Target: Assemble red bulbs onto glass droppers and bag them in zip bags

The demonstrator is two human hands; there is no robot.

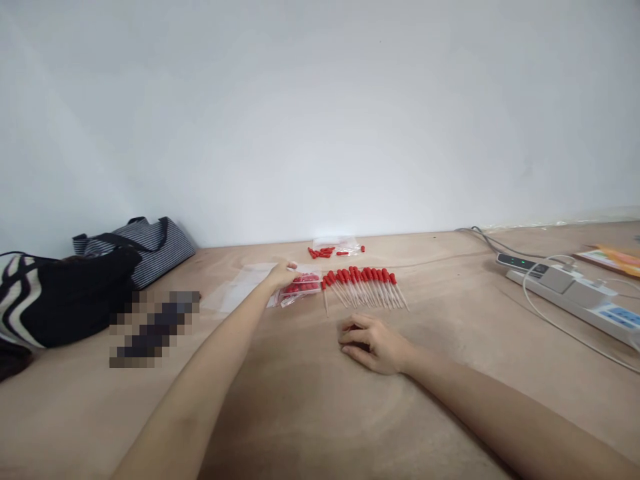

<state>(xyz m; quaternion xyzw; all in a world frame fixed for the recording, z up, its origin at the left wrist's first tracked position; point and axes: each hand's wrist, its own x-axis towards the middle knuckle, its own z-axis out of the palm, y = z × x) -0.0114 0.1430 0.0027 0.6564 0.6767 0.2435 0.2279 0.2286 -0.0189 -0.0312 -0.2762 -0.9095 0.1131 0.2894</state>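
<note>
My left hand (281, 275) reaches forward to the stacked clear plastic bags of red pieces (301, 288). Its visible fingers are stretched out at the top of the bags; the lower fingers are hidden, so a grip on the plastic cannot be made out. To the right of these bags, pale sticks with red ends (367, 283) lie side by side in a fanned row, red ends away from me. My right hand (375, 343) rests on the table just in front of the sticks, fingers loosely bent, thumb apart, nothing seen in it.
Near the wall lie loose red pieces (321, 253) and a clear bag (340, 244). Flat translucent bags (243, 283) lie left of my left hand. A striped bag (167, 247), a black cloth item (85, 293) and a blurred-out dark object (157, 327) are leftward; a power strip (575, 300) with cables is rightward.
</note>
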